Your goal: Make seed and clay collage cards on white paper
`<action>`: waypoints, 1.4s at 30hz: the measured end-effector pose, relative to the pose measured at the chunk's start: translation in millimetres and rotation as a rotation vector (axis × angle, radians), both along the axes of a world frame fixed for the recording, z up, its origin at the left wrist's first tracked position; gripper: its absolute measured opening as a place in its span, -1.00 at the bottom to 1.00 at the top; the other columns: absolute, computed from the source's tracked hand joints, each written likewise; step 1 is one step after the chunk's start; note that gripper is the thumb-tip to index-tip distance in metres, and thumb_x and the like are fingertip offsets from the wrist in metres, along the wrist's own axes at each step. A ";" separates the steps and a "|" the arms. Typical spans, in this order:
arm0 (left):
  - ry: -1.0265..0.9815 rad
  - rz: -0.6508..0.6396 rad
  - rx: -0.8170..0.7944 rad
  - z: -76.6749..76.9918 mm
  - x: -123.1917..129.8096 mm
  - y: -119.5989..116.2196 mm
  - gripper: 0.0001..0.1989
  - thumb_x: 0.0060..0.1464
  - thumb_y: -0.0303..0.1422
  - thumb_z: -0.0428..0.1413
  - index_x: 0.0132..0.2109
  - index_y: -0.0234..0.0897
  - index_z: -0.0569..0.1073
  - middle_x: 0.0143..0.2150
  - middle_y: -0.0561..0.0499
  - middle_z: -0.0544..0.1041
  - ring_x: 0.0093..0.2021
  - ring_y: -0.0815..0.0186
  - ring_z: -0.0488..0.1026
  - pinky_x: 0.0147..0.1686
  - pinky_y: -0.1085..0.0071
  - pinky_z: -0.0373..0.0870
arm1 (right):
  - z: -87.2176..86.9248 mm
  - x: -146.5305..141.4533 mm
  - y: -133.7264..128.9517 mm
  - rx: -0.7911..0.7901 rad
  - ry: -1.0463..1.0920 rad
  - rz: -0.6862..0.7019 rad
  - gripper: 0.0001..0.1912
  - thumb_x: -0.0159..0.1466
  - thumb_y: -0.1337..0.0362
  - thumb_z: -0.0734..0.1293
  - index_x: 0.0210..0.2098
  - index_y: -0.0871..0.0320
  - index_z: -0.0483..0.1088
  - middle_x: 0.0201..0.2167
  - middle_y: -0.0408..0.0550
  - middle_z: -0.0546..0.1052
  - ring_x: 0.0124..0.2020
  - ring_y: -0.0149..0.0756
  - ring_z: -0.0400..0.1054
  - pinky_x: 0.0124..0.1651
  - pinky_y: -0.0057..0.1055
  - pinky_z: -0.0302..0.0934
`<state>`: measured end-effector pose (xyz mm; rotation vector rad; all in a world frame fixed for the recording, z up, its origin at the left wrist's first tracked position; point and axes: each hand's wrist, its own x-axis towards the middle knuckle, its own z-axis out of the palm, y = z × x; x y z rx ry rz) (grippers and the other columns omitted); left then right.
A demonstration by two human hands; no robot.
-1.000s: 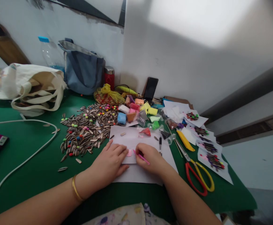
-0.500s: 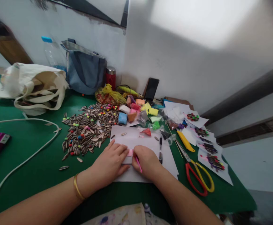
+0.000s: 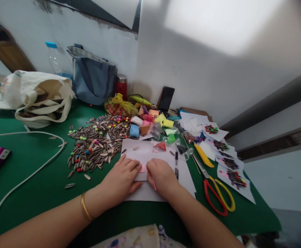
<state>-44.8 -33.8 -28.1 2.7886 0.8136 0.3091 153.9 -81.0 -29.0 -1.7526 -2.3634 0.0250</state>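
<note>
White paper sheets [image 3: 150, 191] lie in front of me. My left hand [image 3: 121, 177] rests flat on them, fingers slightly spread, beside a small pink piece [image 3: 142, 168] on a small pale card. My right hand [image 3: 162, 176] is closed around a thin pink tool [image 3: 154, 186], its fingers just right of the pink piece. The tip of the tool is hidden by the fingers. Red clay in clear wrap [image 3: 161, 146] and a few seeds lie on the paper above my hands. A black pen [image 3: 176, 162] lies right of my right hand.
Striped seeds with coloured bits [image 3: 96, 141] are heaped at left. Coloured clay packs [image 3: 145, 129] lie behind the paper. Scissors [image 3: 214, 187] and a yellow cutter [image 3: 204, 155] lie at right, near papers holding small dark pieces [image 3: 235, 179]. Bags [image 3: 93, 79] and a phone [image 3: 166, 99] stand behind.
My right hand has shifted very slightly and turned, so less of the pink tool shows. My left hand stays in place. The whole view has moved a little.
</note>
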 end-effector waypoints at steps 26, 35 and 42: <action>-0.062 0.056 -0.054 -5.3 -4.0 6.5 -0.58 0.11 -0.19 0.19 0.12 -0.15 0.46 0.09 -0.06 0.51 0.08 0.06 0.40 0.28 -0.13 0.10 | 55.4 135.2 287.9 0.032 0.383 -0.914 -0.21 0.10 -0.23 0.37 0.07 0.28 0.41 0.06 0.37 0.46 0.11 0.17 0.35 0.04 -0.07 0.28; -0.130 0.057 0.021 -14.4 -4.1 6.3 -0.51 0.05 -0.11 0.23 0.11 -0.15 0.46 0.06 -0.06 0.54 0.04 0.07 0.44 0.25 -0.09 0.17 | 34.9 116.2 328.8 0.110 0.449 -1.109 -0.03 0.01 -0.28 0.41 0.17 0.27 0.24 0.16 0.48 0.31 0.21 0.28 0.18 0.11 0.18 0.15; -0.155 0.054 0.050 -15.1 -4.5 6.3 -0.49 0.04 -0.08 0.23 0.12 -0.13 0.45 0.06 -0.03 0.55 0.04 0.10 0.44 0.27 -0.01 0.18 | 28.9 111.1 332.2 0.184 0.411 -1.105 -0.12 0.06 -0.17 0.41 0.18 0.29 0.20 0.17 0.44 0.28 0.21 0.26 0.15 0.15 0.16 0.09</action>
